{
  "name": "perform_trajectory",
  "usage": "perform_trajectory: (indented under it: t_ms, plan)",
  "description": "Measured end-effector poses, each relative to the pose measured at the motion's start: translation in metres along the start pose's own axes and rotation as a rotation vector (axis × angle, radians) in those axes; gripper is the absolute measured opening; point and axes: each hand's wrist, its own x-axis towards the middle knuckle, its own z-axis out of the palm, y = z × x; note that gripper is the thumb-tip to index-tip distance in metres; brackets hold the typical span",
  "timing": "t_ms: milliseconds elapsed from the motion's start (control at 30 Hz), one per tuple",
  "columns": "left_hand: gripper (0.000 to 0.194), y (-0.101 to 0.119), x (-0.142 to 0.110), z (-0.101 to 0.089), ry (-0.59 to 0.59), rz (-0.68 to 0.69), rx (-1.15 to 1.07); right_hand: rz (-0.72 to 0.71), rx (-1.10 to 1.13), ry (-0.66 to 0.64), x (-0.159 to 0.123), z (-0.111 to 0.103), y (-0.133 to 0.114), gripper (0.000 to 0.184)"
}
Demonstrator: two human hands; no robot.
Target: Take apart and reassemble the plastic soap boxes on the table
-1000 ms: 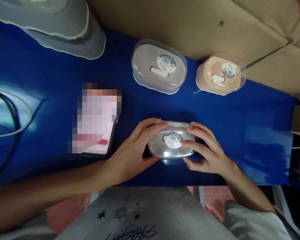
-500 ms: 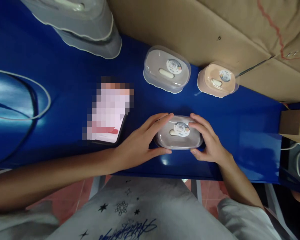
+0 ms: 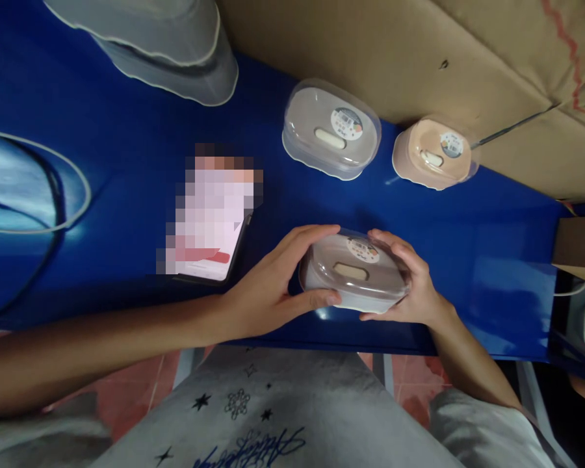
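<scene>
Between my two hands is a small oval plastic food container (image 3: 370, 273) with a clear lid, a round label and a pale tab on top. It is tilted, so its whitish front side shows. My left hand (image 3: 292, 279) grips its left end, thumb along the front and fingers at the back edge. Around the right end curls my right hand (image 3: 414, 283), its fingers at the back and thumb low at the front. A larger grey lidded container (image 3: 331, 130) and a small peach one (image 3: 433, 153) stand behind, apart from my hands.
A phone (image 3: 214, 227) with a blurred screen lies left on the blue table (image 3: 492, 260). Large grey containers (image 3: 175, 58) are stacked at the back left. Brown cardboard (image 3: 370, 45) borders the back. A white cable (image 3: 85, 182) loops at far left; a small box (image 3: 578, 240) sits at right.
The container in my hands has tilted, its front side now visible. My right hand has shifted lower around its end. The view has moved slightly.
</scene>
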Motion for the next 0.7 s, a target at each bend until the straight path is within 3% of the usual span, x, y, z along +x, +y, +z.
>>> perform_trajectory:
  t_ms: [200, 300, 400, 533, 700]
  plan:
    - [0.072, 0.0, -0.003, -0.005, -0.074, -0.069, -0.113, -0.008, 0.002, 0.083, -0.001, -0.001, -0.006, 0.083]
    - [0.095, -0.005, -0.003, -0.004, -0.079, -0.014, -0.108, -0.011, 0.013, 0.051, 0.001, -0.003, -0.013, 0.077]
    - [0.106, -0.007, -0.001, -0.003, -0.12, 0.063, -0.085, -0.006, 0.046, 0.013, 0.001, -0.005, -0.016, 0.076]
    - [0.077, -0.006, 0.001, -0.004, -0.156, 0.073, -0.012, 0.053, 0.012, -0.015, 0.001, -0.007, -0.017, 0.085]
    - [0.071, -0.003, -0.003, -0.005, -0.137, 0.158, 0.201, -0.064, -0.152, 0.021, 0.001, -0.008, -0.019, 0.1]
